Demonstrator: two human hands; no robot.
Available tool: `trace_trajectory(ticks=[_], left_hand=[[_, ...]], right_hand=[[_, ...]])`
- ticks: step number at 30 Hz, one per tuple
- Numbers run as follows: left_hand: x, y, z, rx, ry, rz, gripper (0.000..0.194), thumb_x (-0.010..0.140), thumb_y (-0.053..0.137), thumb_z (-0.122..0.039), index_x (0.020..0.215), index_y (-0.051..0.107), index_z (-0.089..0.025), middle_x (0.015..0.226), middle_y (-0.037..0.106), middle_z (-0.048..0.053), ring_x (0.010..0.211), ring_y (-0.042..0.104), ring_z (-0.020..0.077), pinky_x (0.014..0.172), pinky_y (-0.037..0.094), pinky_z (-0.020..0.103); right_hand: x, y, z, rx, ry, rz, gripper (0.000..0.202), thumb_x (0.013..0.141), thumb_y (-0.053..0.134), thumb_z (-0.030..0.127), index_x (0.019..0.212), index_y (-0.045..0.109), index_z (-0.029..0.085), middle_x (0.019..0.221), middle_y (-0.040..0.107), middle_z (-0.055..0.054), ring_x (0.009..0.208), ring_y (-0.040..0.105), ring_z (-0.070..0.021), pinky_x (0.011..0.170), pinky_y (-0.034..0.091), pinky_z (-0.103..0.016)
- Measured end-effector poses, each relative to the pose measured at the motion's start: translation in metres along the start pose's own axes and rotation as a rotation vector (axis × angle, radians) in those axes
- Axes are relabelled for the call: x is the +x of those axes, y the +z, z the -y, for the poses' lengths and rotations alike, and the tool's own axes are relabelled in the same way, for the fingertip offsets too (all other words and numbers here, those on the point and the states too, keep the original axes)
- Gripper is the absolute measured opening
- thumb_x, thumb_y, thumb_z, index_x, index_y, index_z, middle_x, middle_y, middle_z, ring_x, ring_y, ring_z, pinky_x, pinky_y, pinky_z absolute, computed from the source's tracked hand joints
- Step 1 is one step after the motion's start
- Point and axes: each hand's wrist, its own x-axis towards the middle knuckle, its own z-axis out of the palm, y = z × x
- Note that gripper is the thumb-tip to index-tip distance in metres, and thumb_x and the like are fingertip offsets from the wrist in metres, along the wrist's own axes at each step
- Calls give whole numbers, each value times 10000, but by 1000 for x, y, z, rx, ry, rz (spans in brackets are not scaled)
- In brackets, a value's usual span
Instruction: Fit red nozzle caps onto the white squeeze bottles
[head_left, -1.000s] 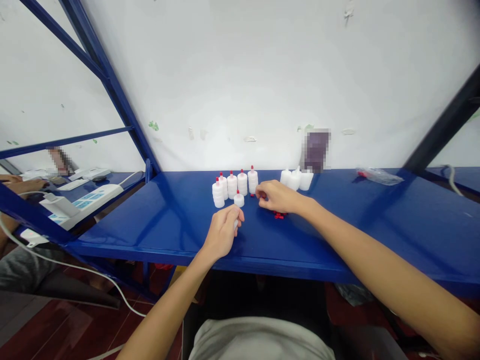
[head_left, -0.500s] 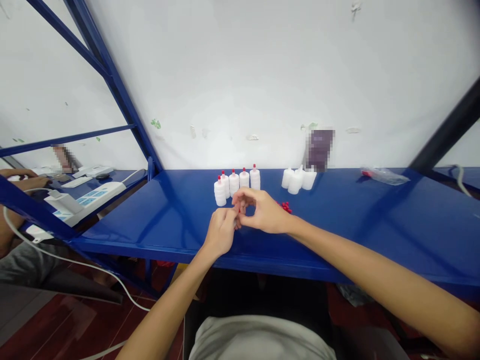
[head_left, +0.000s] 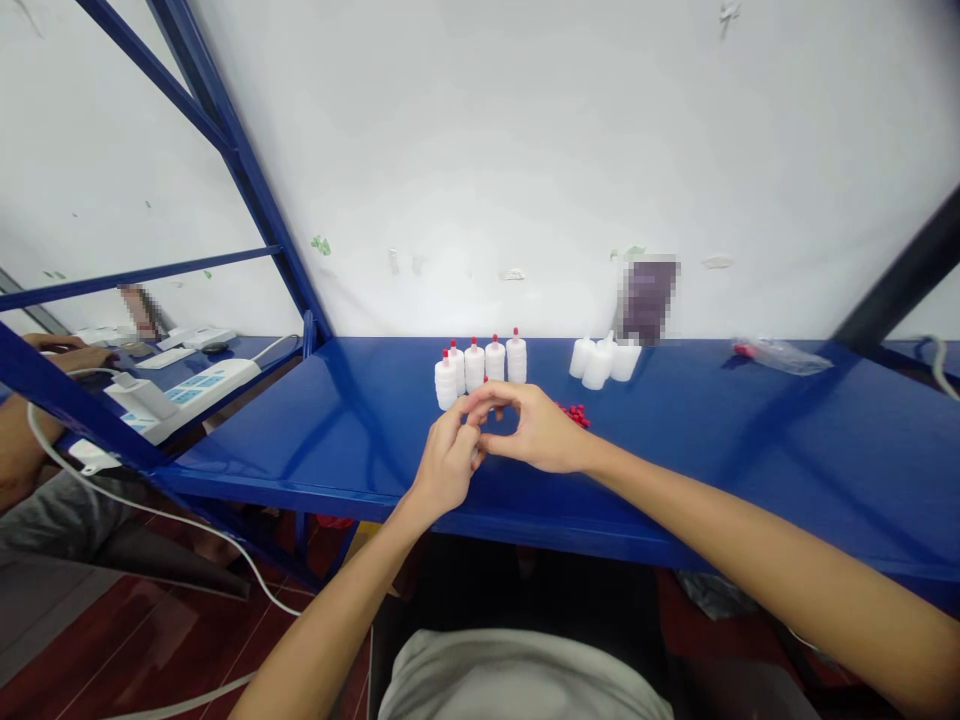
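No words, numbers, brands or signs can be read. A dark purple rectangle (head_left: 649, 300) at the table's far edge, right of centre, is pixelated, as is a brownish one (head_left: 142, 312) at far left. Blue markings on the white power strip (head_left: 214, 385) at left are too small to make out.

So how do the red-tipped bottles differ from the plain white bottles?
The red-tipped bottles have red tips; the plain white bottles show none. At least five red-tipped bottles are visible, against three plain white bottles. Both are white-bodied and rest on the blue table.
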Motion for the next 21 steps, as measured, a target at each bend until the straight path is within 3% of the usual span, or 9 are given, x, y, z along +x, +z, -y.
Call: trace_trajectory(ticks=[3, 5, 9, 12, 15, 21], left_hand=[[1, 2, -1, -69, -25, -56, 282, 916, 409, -411, 1102, 470, -209, 600, 518, -70, 427, 437, 93, 414, 347, 196], [3, 2, -1, -84, -45, -108, 353, 944, 362, -500, 1160, 422, -228, 576, 528, -78, 423, 443, 103, 428, 360, 198], [4, 3, -2, 66, -68, -78, 289, 945, 372, -440, 919, 530, -200, 514, 477, -67, 439, 429, 101, 470, 360, 207], [4, 3, -3, 179, -43, -11, 334, 938, 362, -381, 742, 546, -182, 499, 460, -49, 448, 434, 102, 496, 357, 223], [4, 3, -3, 226, -34, 4, 353, 938, 357, -377, 721, 555, -181, 499, 464, -46, 457, 445, 108, 516, 358, 231], [3, 5, -5, 230, -37, 10, 330, 925, 372, -357, 713, 554, -182, 512, 472, -46, 473, 453, 109, 522, 348, 228]], right_hand=[[4, -3, -5, 12, 2, -102, 170, 773, 670, 169, 941, 648, 185, 872, 714, -17, 791, 650, -148, 754, 501, -303], [9, -10, -12, 8, 7, -253, 114, 782, 685, 226, 880, 645, 184, 853, 710, -27, 753, 644, -150, 716, 512, -297], [22, -28, -33, -236, 36, -564, 101, 817, 664, 283, 830, 665, 183, 847, 727, -46, 740, 643, -163, 745, 517, -308], [27, -31, -45, -422, 81, -499, 93, 835, 629, 254, 859, 688, 187, 867, 739, -46, 777, 658, -175, 788, 511, -306], [28, -25, -53, -532, 80, -363, 110, 855, 601, 225, 892, 698, 189, 912, 744, -50, 834, 668, -183, 821, 496, -301], [22, -23, -57, -527, 45, -226, 260, 912, 526, 189, 1097, 708, 186, 1088, 744, -73, 924, 684, -185, 851, 492, -302]])
